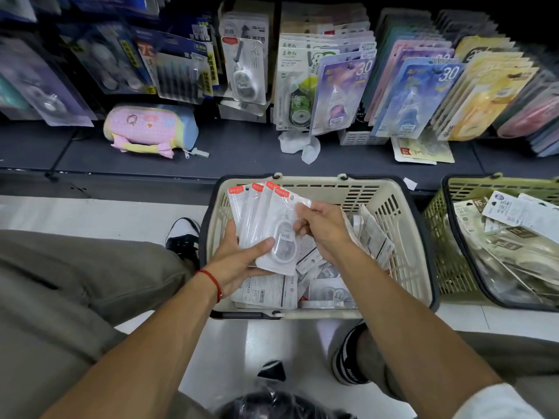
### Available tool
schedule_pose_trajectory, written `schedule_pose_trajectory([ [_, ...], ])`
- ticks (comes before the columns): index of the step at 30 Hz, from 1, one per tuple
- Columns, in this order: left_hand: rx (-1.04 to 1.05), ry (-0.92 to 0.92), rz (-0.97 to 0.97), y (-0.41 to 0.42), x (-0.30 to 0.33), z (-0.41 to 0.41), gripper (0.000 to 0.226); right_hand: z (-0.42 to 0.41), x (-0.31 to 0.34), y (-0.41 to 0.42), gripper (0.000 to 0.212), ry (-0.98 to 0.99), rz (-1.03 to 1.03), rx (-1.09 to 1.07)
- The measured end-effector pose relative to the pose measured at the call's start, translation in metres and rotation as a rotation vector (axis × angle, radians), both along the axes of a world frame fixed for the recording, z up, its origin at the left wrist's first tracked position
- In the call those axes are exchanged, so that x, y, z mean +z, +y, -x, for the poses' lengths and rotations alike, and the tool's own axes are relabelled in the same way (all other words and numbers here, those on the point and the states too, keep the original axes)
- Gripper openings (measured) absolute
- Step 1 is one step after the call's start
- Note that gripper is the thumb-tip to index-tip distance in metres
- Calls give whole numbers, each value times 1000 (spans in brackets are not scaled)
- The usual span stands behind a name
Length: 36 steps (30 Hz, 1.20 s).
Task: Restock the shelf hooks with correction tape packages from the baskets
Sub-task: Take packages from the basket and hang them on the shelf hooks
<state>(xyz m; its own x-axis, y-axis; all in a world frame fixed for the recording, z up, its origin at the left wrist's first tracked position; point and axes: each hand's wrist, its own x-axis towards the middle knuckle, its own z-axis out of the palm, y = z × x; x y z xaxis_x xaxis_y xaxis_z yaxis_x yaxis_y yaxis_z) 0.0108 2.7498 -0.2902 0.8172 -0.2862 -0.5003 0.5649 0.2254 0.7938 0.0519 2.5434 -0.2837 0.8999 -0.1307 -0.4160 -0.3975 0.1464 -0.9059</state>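
While both hands — left hand [239, 261], right hand [320, 228] — grip fanned correction tape packages [266, 219] above the beige basket [402, 237], hanging likely follows — holes need aligning.

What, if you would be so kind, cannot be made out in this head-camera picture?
- Shelf hooks: hidden behind the hanging packages, head view.
- Count of the fanned packages: overlapped, partly covered by the left hand and right hand.
- Green basket: cut off by the right edge.
- Package print: too small and blurred to read.

packages [272, 225] in both hands [239, 261]
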Motion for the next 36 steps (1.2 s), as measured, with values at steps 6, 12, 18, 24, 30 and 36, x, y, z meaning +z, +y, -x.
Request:
schedule_pose_trajectory([
  [6, 164, 27, 44, 1, 0, -7, 78, 12, -25, -51, 41, -125, 712, 294],
  [12, 258, 32, 35, 4, 5, -13, 72, 39, -73, -52, 84, -224, 1478, 1001],
  [18, 326, 8, 20, 11, 17, -21, 64, 28, -40, -65, 39, -381, 1107, 646],
  [24, 294, -116, -19, 16, 34, -30, 68, -1, 37, -87, 27, -378, 819, -21],
  [30, 190, -196, 45, 0, 65, -35, 75, -29, 113, -87, 46, -404, 420, 29],
  [36, 121, -251, 227, -26, 130, -60, 77, -56, 172, -45, 36, -579, 823, 26],
])
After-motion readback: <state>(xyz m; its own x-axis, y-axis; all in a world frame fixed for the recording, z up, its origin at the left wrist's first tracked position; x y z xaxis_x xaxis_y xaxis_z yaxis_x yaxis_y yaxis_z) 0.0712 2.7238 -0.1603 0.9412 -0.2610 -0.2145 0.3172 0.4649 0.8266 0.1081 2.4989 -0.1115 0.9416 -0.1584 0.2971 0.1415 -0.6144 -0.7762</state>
